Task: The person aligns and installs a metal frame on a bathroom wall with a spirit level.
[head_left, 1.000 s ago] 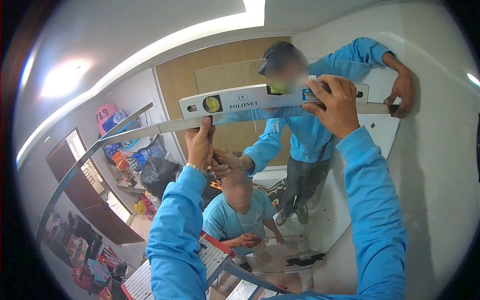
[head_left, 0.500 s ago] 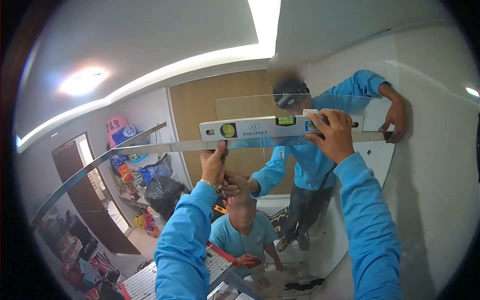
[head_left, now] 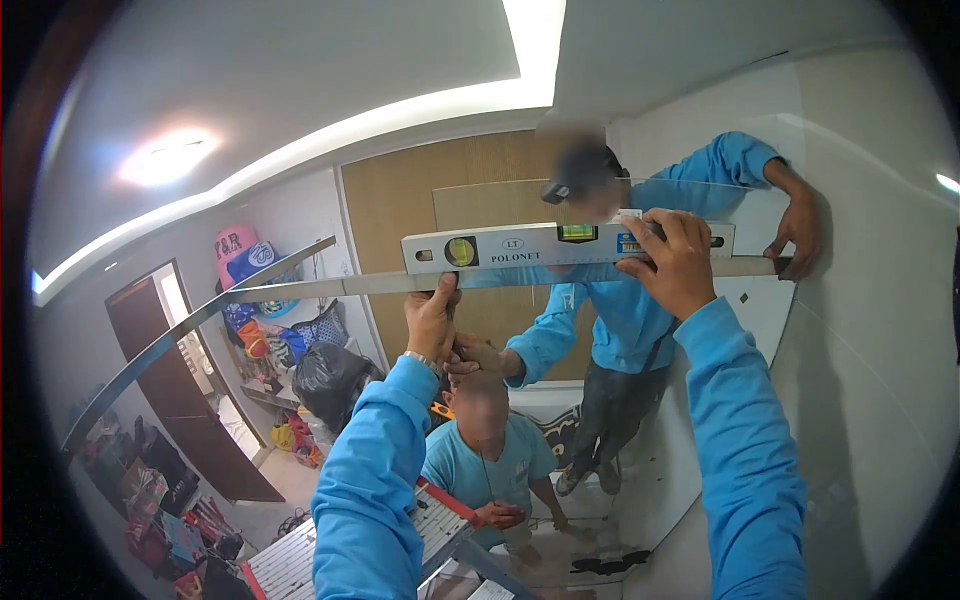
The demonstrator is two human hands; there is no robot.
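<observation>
Polonet spirit level point(head_left: 560, 247) lies lengthwise on top of a long metal rail point(head_left: 330, 287), high up near the ceiling, its right end close to the white tiled wall point(head_left: 870, 330). My right hand point(head_left: 672, 262) is laid over the right part of the level, fingers curled across its front face and partly covering the blue label, the grip closed on the level and pressing it to the rail. My left hand point(head_left: 432, 316) is under the rail just below the level's left end, thumb up against the rail's front edge; the grip is closed around the rail from beneath. A watch sits at that wrist, and both my sleeves are bright blue.

The level shows a round yellow vial near its left end and a green vial at its top middle; I cannot read either bubble. The rail runs left from the level and then bends down and away toward the dark brown door point(head_left: 190, 400).

Behind the rail a mirror point(head_left: 700, 400) on the wall shows a reflection of a person in blue, arm raised to the rail's right end. Below me another person in a light blue shirt point(head_left: 487, 462) stands by a stepladder point(head_left: 420, 520). A black bag point(head_left: 325, 378) and colourful clutter lie along the left wall.
</observation>
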